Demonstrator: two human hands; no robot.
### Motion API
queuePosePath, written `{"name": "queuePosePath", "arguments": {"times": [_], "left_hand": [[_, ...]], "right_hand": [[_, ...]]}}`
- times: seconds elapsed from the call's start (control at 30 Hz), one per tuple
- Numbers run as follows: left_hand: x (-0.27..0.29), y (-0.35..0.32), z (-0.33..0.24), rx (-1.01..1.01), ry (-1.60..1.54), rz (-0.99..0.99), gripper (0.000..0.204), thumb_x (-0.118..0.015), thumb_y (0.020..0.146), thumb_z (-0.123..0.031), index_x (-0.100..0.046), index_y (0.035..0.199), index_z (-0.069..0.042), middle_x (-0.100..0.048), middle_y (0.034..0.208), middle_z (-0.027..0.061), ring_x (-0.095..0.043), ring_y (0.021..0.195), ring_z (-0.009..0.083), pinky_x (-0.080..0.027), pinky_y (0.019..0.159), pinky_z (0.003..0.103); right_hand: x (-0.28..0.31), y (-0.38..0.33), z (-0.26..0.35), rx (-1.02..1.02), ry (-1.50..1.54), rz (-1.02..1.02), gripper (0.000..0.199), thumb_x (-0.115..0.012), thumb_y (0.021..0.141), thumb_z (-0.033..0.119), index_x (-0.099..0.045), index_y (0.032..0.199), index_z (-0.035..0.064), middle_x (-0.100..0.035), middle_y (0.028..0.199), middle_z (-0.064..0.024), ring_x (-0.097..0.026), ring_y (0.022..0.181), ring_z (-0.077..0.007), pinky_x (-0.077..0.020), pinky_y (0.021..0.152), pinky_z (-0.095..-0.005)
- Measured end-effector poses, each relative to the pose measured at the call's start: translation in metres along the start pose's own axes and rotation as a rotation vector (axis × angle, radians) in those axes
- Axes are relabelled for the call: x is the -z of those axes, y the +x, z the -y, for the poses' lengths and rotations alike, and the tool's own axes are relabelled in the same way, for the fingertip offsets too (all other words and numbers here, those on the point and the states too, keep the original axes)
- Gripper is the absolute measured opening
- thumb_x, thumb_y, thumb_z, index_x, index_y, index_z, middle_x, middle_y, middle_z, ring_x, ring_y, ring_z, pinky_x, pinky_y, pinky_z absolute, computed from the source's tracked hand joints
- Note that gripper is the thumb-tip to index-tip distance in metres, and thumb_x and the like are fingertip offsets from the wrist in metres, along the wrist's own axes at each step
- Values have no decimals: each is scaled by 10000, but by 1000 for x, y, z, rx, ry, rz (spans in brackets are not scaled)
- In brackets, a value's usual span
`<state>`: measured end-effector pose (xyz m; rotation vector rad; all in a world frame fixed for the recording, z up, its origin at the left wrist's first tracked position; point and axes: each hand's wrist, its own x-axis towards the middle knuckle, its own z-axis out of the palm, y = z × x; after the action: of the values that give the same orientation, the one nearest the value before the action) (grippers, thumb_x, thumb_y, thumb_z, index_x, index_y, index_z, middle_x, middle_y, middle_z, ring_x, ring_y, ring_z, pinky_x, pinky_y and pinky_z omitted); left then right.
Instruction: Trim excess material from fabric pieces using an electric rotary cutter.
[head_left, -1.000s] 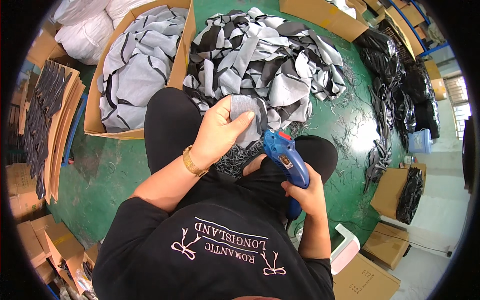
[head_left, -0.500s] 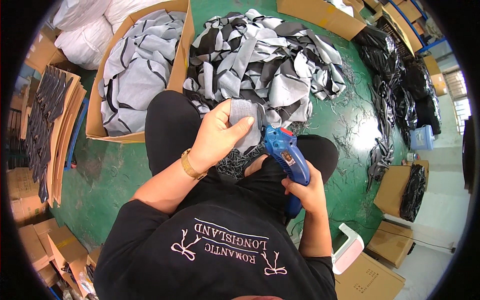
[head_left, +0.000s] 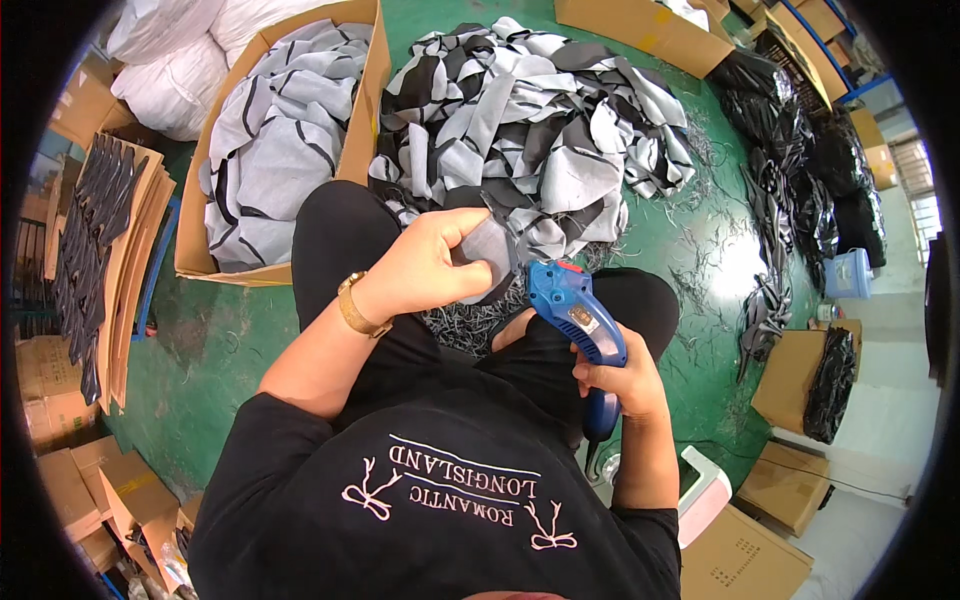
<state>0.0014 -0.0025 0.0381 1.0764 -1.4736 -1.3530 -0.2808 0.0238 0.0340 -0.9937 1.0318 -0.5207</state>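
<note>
Right now the person sits on the green floor [head_left: 230,350] with knees apart, and both hands are busy over the lap. At the middle of the view the left hand [head_left: 425,270], with a gold watch [head_left: 356,305] on its wrist, is closed around a grey fabric piece [head_left: 488,255], thumb on top and fingers curled under it. Just at 3 o'clock of that piece is the nose of a blue electric cutter [head_left: 575,320], which almost touches the fabric's edge; whether it actually meets it I cannot tell. The right hand [head_left: 620,380] is wrapped tight around the cutter's handle, toward 5 o'clock from the centre

Thin dark trimmings [head_left: 470,325] lie in the lap under both hands. At 12 o'clock, just beyond the knees, sits a loose heap of grey and black fabric pieces [head_left: 540,130]. At 10 o'clock an open cardboard box [head_left: 370,90] holds more grey pieces with black stripes, and white sacks [head_left: 175,70] stand behind it. At 9 o'clock flat cardboard sheets [head_left: 125,260] carry rows of dark cut shapes. Toward 2 o'clock black bundles [head_left: 780,190] trail across the floor, and more cardboard boxes sit at 4 o'clock beside a white plastic stool [head_left: 705,490]
</note>
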Motion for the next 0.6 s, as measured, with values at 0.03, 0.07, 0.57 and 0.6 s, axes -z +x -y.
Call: {"name": "queuePosePath", "arguments": {"times": [0.03,0.07,0.57,0.6], "left_hand": [[2,0,0,1,0,-1,96,-566,725,-43,-573,816,-15,-542,707,-54,-449,647,5,-398,559,193],[5,1,1,-9,23,63,86,-567,717,-42,-568,799,-14,-526,692,-55,-438,638,4,-391,546,193],[-12,0,16,-109,15,153,128,-574,795,-7,-593,919,19,-577,759,-35,-447,685,0,-402,567,199],[-17,0,19,-119,2,124,117,-592,812,-19,-596,923,18,-590,775,-24,-464,703,8,-415,589,205]], "right_hand": [[3,1,-1,-1,0,1,376,-707,662,-10,-584,1017,-33,-593,761,-57,-570,582,-139,-475,530,-278],[6,2,-3,-14,-2,34,372,-708,659,-11,-584,1009,-33,-595,764,-62,-570,579,-143,-477,528,-280],[-18,32,18,338,98,-228,371,-717,671,78,-556,982,-44,-590,739,-88,-587,628,-179,-488,608,-275],[-17,34,19,323,75,-194,354,-748,699,67,-573,997,-11,-600,820,-46,-585,711,-121,-491,644,-258]]}}
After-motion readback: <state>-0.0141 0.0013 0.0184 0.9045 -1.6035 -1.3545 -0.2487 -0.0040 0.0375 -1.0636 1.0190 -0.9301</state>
